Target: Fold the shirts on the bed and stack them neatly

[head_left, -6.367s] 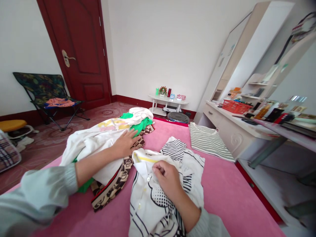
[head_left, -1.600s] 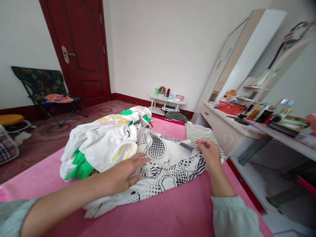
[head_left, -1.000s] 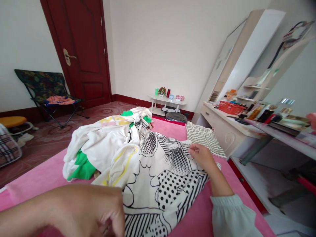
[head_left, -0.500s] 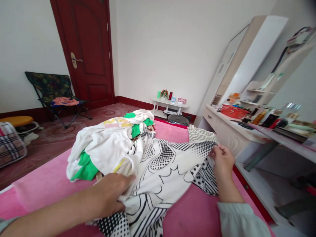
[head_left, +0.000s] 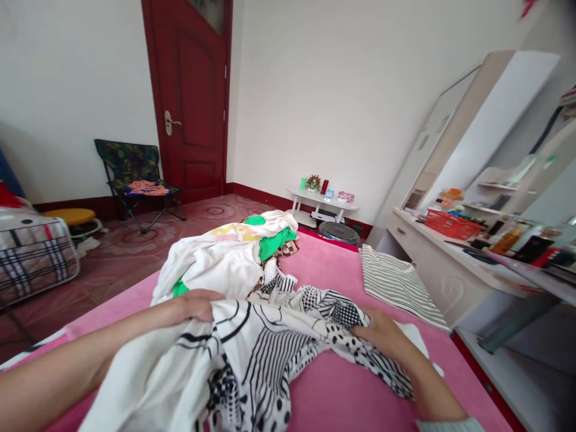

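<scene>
A white shirt with black dots, stripes and comic outlines [head_left: 252, 354] is bunched across the pink bed cover [head_left: 342, 402] in front of me. My left hand [head_left: 195, 305] grips its upper left edge, fingers curled over the cloth. My right hand [head_left: 382, 336] is closed on its right side, low against the bed. Part of the shirt drapes over my left forearm. Behind it lies a pile of clothes [head_left: 225, 261], white, green and brown patterned.
A folded striped top [head_left: 398, 285] lies at the bed's far right edge. A white dresser [head_left: 432, 252] with a red basket [head_left: 452, 224] and bottles stands to the right. A folding chair [head_left: 132, 180], red door [head_left: 189, 99] and low white shelf [head_left: 321, 201] are beyond.
Both hands have pulled the patterned shirt toward me and gathered it. The right hand dropped from a raised pinch down to the bed. The view has swung left.
</scene>
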The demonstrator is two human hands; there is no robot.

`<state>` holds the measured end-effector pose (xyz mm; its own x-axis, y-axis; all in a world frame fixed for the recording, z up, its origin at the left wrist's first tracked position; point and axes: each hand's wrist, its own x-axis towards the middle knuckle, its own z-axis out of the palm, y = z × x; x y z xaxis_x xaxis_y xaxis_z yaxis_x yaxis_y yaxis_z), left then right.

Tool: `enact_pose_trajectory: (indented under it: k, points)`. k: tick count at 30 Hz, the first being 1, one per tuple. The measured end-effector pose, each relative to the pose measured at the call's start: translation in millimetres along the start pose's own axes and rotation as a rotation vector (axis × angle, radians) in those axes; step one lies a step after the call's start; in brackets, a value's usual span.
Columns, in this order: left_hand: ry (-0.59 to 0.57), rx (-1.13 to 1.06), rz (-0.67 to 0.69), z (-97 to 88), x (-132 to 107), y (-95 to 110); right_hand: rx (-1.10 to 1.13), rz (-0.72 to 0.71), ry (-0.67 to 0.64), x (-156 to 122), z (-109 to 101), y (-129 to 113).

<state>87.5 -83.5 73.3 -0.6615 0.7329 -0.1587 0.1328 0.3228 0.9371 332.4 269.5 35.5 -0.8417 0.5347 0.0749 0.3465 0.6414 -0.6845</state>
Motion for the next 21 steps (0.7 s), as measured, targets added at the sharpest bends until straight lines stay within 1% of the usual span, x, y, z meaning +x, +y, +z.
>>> enact_pose_trajectory:
  k: [1,2,3,5,7,8,9,10,11,12,13,14,16,17,18,20,21]
  points:
    - [0.015,-0.096,-0.021,-10.6,2,4,0.077,0.027,-0.011,5,-3,-11]
    - [0.021,-0.187,-0.023,-22.4,3,11,0.157,0.063,0.012,14,-7,-24]
    - [0.041,-0.256,0.010,-35.0,2,23,0.228,0.092,0.072,25,-14,-40]
    - [0.156,-0.254,0.176,-61.3,-1,51,0.312,0.095,0.260,57,-28,-79]
    - [0.353,-0.082,0.355,-85.7,2,78,0.425,-0.055,0.399,100,-39,-117]
    - [0.454,0.054,0.433,-95.7,8,88,0.498,-0.123,0.421,123,-41,-132]
    - [0.521,0.199,0.492,-103.3,16,93,0.536,-0.191,0.393,146,-41,-143]
    - [0.552,0.343,0.532,-107.7,26,93,0.526,-0.214,0.404,166,-38,-148]
    - [0.545,0.474,0.555,-108.6,39,89,0.477,-0.213,0.420,183,-33,-147]
    - [0.491,0.582,0.562,-105.6,52,81,0.395,-0.198,0.447,196,-26,-138]
    - [0.449,0.677,0.568,-99.0,66,69,0.287,-0.179,0.483,204,-19,-123]
    - [0.402,0.758,0.579,-89.3,78,54,0.163,-0.159,0.517,208,-12,-101]
    - [0.267,0.916,0.545,-64.6,99,22,-0.113,-0.080,0.548,203,-5,-43]
    - [0.262,0.994,0.534,-51.8,106,7,-0.253,-0.039,0.553,194,-7,-10]
    - [0.283,1.052,0.526,-40.4,111,-7,-0.379,0.015,0.551,183,-12,25]
    - [0.344,1.126,0.534,-24.9,117,-26,-0.586,0.179,0.576,155,-32,89]
    - [0.369,1.142,0.548,-21.2,118,-32,-0.647,0.288,0.598,140,-44,116]
